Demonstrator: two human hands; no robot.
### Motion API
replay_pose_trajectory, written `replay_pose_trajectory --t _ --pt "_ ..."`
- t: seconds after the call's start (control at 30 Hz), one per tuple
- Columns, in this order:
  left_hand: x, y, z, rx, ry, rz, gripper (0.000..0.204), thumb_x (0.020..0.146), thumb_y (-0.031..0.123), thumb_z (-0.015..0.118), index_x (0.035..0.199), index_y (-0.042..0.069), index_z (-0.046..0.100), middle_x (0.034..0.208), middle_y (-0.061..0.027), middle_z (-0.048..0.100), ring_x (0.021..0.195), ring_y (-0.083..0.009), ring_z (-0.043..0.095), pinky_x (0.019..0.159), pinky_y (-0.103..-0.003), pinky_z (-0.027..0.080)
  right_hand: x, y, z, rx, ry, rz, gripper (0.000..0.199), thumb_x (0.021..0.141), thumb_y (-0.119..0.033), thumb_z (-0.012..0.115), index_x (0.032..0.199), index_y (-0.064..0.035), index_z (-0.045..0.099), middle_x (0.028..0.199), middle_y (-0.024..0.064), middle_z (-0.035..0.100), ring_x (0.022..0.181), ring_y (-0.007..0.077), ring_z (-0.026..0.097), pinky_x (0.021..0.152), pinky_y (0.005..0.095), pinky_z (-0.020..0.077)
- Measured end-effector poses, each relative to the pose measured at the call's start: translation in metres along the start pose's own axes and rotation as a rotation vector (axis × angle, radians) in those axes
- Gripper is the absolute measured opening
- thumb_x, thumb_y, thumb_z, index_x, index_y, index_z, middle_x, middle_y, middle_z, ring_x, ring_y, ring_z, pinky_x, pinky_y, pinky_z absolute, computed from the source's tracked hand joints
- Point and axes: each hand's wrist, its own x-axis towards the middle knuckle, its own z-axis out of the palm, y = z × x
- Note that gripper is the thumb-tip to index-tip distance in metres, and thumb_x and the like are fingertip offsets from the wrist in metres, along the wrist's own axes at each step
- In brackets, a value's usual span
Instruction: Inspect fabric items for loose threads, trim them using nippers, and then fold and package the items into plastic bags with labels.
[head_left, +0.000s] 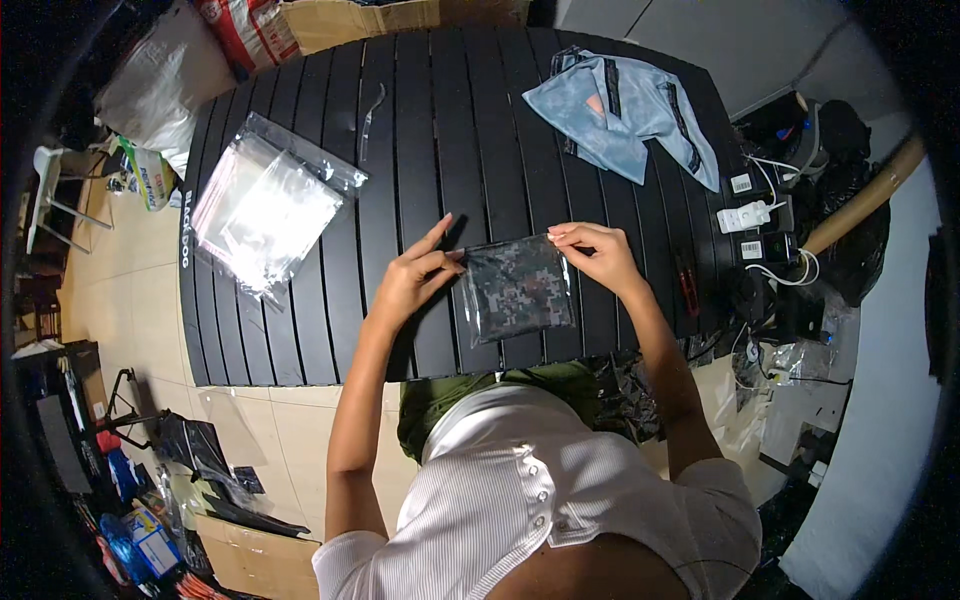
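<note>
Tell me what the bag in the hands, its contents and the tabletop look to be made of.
Small clear bag: thin glossy plastic film, judging by the glare. Dark camouflage-patterned piece inside it: probably folded fabric, matte. Black slatted tabletop: long parallel slats with a faint sheen; painted metal or wood, cannot tell which.

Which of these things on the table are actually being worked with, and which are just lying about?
In hand:
- clear bag with the camouflage cloth, pinched along its top edge by the left hand and the right hand
- stack of empty clear bags, close by on the left

Lying about:
- light blue garment
- white power strip
- cardboard box
</note>
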Motion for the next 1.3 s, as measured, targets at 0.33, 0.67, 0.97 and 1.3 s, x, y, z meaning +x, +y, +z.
replay_pose_trajectory --t 0.33,0.67,0.97,1.3 --pt "-0.003 -0.007 0.001 0.307 0.046 0.177 0.009 0.072 0.01 0.068 0.081 0.007 0.065 0.123 -0.004 0.052 0.076 -0.0194 0.066 0.059 -0.027 0.054 -0.011 0.001 -0.001 -0.353 -0.091 -0.227 0.017 0.074 0.004 0.058 0.089 -0.002 0.064 0.105 0.01 0.062 0.09 0.0212 0.063 0.076 0.0293 0.0524" --pt "-0.005 0.002 -0.002 0.388 -0.019 0.13 0.014 0.074 0.012 0.068 0.087 0.009 0.069 0.122 -0.0009 0.053 0.08 -0.0199 0.066 0.061 -0.027 0.054 -0.014 -0.001 -0.015 -0.143 -0.211 -0.11 0.034 0.073 0.012 0.048 0.098 -0.0027 0.065 0.122 0.0132 0.053 0.113 0.0252 0.052 0.089 0.0311 0.0449" --pt "-0.006 0.007 0.0 0.371 -0.026 0.171 0.013 0.075 0.009 0.066 0.088 0.007 0.068 0.119 -0.0063 0.056 0.083 -0.0215 0.065 0.065 -0.028 0.054 -0.015 0.001 -0.021 -0.265 -0.256 -0.25 0.036 0.074 0.007 0.051 0.106 -0.0057 0.062 0.119 0.0101 0.056 0.113 0.0263 0.051 0.096 0.0371 0.0402" --pt "-0.004 0.003 0.0 0.155 -0.061 0.191 0.011 0.078 0.009 0.062 0.089 0.006 0.065 0.118 -0.0083 0.055 0.093 -0.0233 0.061 0.076 -0.03 0.051 -0.015 0.016 -0.033 -0.023 -0.281 -0.178 0.022 0.078 0.004 0.053 0.096 -0.0019 0.064 0.117 0.0118 0.056 0.108 0.0215 0.054 0.093 0.0372 0.0414"
